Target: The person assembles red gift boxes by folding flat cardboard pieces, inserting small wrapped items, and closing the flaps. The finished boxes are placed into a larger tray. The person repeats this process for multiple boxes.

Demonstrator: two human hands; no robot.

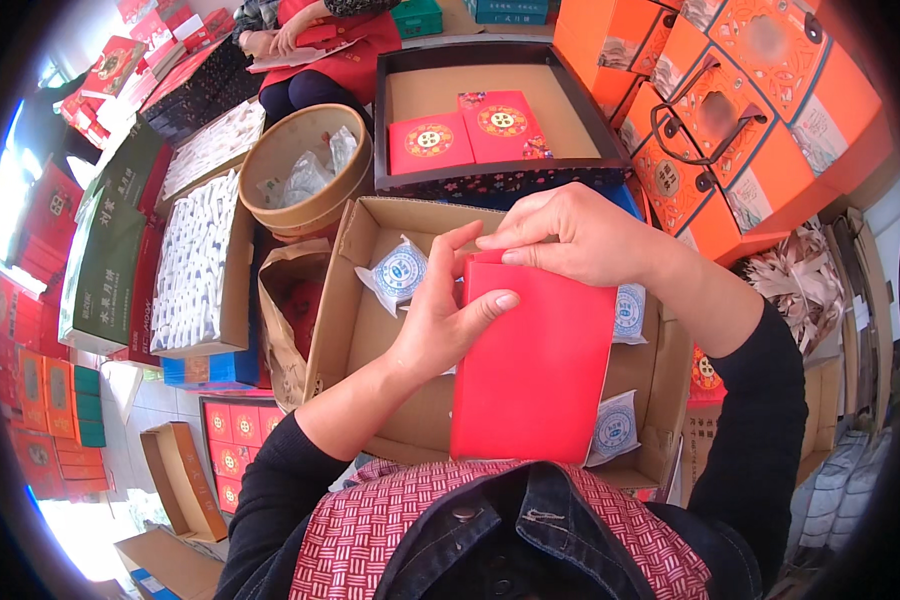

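Where the red-and-white patterned garment (380, 530) crosses six o'clock, a plain red package (535, 370) begins just beyond it, held up over an open cardboard box (342, 340). At its nine o'clock edge is the left hand (435, 325), thumb spread wide from the index and its tip on the red face, the other fingers (450, 240) curled partly out of sight behind. Along the twelve o'clock edge, the right hand (575, 235) pinches the top between thumb and bent index, its fingertips close to those of the left. Clear-wrapped packets (398, 275) printed blue lie in the cardboard box at ten, two and four o'clock from the package; what carries the cardboard box is hidden.

Just outside, a brown paper bag (282, 325) gapes at nine. Past the far wall, a dark-rimmed tray (430, 80) at twelve bears two red square boxes (505, 125). A wood-coloured tub (270, 200) of clear packets sits between ten and eleven, with a carton of white packets (185, 270) beyond toward nine-thirty. Orange gift boxes (770, 130) are stacked at one-thirty. Tiled floor (155, 405) shows toward eight-thirty, and a seated person in red (360, 50) is farther off at eleven.
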